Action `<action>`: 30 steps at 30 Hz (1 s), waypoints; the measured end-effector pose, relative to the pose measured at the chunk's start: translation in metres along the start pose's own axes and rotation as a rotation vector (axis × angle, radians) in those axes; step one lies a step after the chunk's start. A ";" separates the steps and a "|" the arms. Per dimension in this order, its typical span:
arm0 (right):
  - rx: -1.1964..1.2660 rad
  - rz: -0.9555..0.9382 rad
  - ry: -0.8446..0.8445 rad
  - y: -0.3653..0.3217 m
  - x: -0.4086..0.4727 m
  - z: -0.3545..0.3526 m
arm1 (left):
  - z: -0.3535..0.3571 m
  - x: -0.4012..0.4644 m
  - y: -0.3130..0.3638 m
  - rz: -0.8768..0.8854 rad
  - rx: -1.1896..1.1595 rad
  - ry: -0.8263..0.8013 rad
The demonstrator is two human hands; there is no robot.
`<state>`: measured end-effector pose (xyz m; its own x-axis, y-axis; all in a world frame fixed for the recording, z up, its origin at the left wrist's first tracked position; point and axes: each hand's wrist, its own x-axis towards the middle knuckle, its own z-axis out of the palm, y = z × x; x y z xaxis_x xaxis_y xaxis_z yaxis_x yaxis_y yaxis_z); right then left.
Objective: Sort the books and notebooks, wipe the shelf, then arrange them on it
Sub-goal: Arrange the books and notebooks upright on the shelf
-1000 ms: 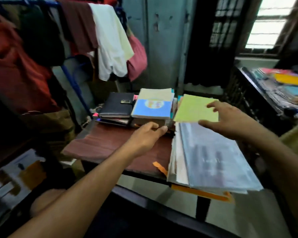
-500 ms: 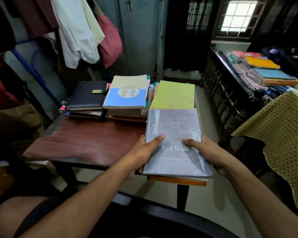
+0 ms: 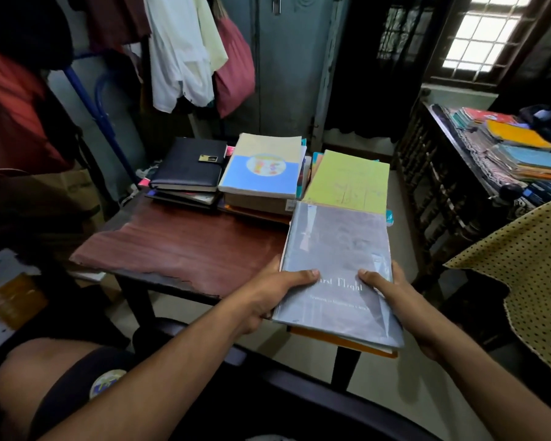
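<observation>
Hands, left hand [image 3: 268, 292] and right hand [image 3: 392, 292], grip grey book [image 3: 337, 249] reading "First Flight".

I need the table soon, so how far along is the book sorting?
Early. Three stacks sit at the table's back: one topped by a black clasp diary, one by a blue-and-cream book, one by a green notebook. Left hand and right hand grip a grey plastic-covered book stack. No wiping cloth or filled shelf is identifiable.
</observation>
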<state>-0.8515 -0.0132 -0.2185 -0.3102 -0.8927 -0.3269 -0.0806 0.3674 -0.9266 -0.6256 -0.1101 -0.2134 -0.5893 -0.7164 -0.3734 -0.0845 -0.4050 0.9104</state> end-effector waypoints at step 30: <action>0.080 -0.136 -0.385 -0.054 0.083 0.236 | -0.202 -0.084 0.037 0.072 0.269 0.408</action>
<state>-0.6492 -0.1690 -0.2390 0.0763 -0.9697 -0.2320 -0.0182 0.2313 -0.9727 -0.4169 -0.1794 -0.1839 -0.2430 -0.9229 -0.2985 -0.2914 -0.2241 0.9300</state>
